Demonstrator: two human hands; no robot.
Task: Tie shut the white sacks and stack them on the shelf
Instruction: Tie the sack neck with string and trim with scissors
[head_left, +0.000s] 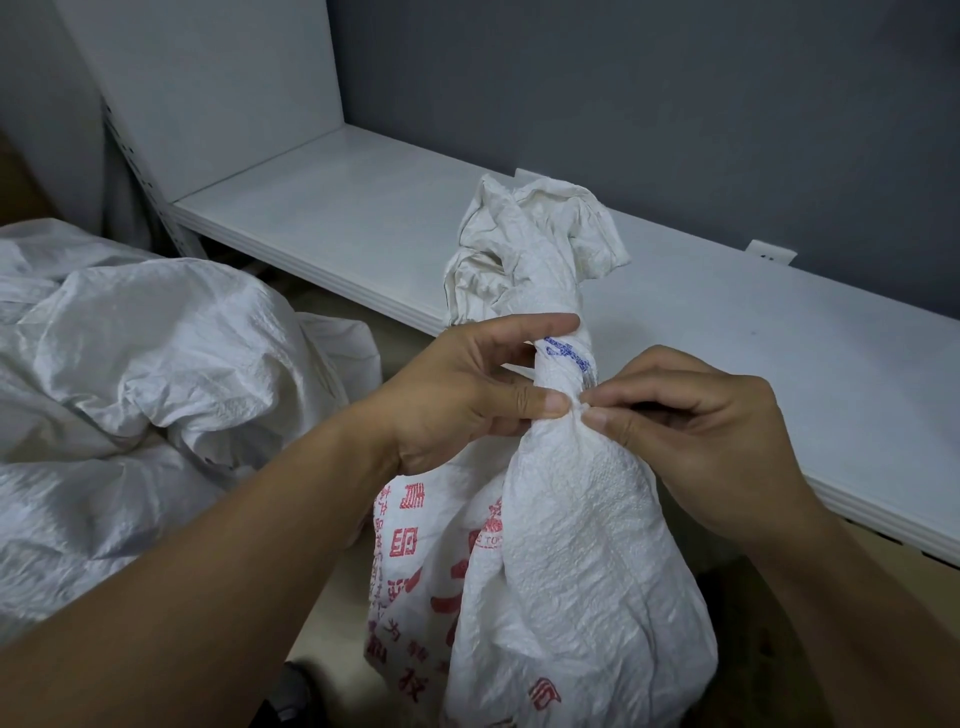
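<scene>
Sack neck pinched between left hand and right hand

The printed white sack stands upright just before the front edge of the white shelf. The left hand and right hand both pinch its gathered neck, thumb tips nearly touching. More white sacks lie heaped at left.

The left forearm comes in from the lower left, the right forearm from the lower right. The left hand curls round the twisted neck of the sack, forefinger stretched above and thumb pressed below. The right hand, knuckles up, pinches the same neck, and the two thumbs nearly touch.
</scene>
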